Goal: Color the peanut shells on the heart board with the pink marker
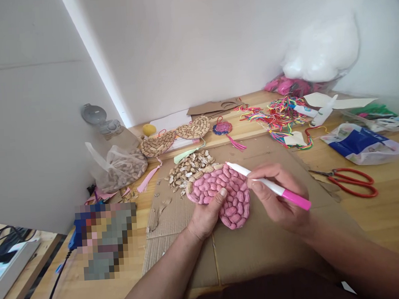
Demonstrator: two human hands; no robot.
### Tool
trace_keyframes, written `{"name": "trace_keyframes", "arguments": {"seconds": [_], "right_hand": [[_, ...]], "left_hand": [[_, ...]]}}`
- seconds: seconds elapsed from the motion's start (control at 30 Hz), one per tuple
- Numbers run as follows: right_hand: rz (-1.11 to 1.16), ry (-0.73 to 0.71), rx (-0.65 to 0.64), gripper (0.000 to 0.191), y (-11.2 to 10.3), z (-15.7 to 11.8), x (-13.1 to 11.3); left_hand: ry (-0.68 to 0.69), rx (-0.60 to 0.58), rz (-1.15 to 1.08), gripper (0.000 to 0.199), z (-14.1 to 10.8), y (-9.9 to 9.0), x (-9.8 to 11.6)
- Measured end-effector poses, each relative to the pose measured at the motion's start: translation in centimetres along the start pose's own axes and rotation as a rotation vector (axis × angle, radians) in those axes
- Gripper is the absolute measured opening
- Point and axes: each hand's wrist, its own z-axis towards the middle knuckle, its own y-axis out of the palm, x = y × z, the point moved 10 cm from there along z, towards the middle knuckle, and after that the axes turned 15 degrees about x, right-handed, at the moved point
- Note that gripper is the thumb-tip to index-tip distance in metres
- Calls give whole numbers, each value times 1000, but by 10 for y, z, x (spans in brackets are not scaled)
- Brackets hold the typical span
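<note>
Left of the cardboard [260, 258], pixelation hides an item [107, 245]; farther left, the edge cuts off a power strip [16, 274]. Right of the cardboard, the edge crops a tray [355, 118]. Above it, a peanut piece [235, 206] hides the left hand's [207, 217] fingers.

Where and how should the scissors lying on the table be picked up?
Best gripped by the red handles, from above and the right. The scissors lie flat, with the wide loops at the right end and the blades pointing left toward the cardboard, so this approach should keep fingers off the blades. The right hand would need to free itself of the marker first.
</note>
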Motion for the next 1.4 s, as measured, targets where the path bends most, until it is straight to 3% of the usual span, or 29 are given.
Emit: {"name": "trace_keyframes", "arguments": {"seconds": [0.2,0.47,0.63,0.7,0.83,0.97,1.17,1.4], "right_hand": [[6,14,9,9,0,2,1],[36,71,51,4,2,8,9],[232,366,-6,15,5,9,21],[287,402,20,20,1,9,17],[214,362,73,11,-6,7,14],[137,317,31,6,-1,-1,19],[13,72,61,9,-13,-1,-1],[92,101,59,11,-16,2,-1]], "left_hand": [[-101,-65,-211,61,1,9,-8],[-46,-45,-138,67,5,4,-6],[-25,-22,-128,71,7,-1,-9],[-30,-29,-139,73,7,-1,-10],[-32,-95,-162,75,3,7,-7],[-20,-146,-166,72,0,15,-2],[-32,-120,-116,71,2,9,-8],[-118,-95,-200,81,3,7,-14]]}}
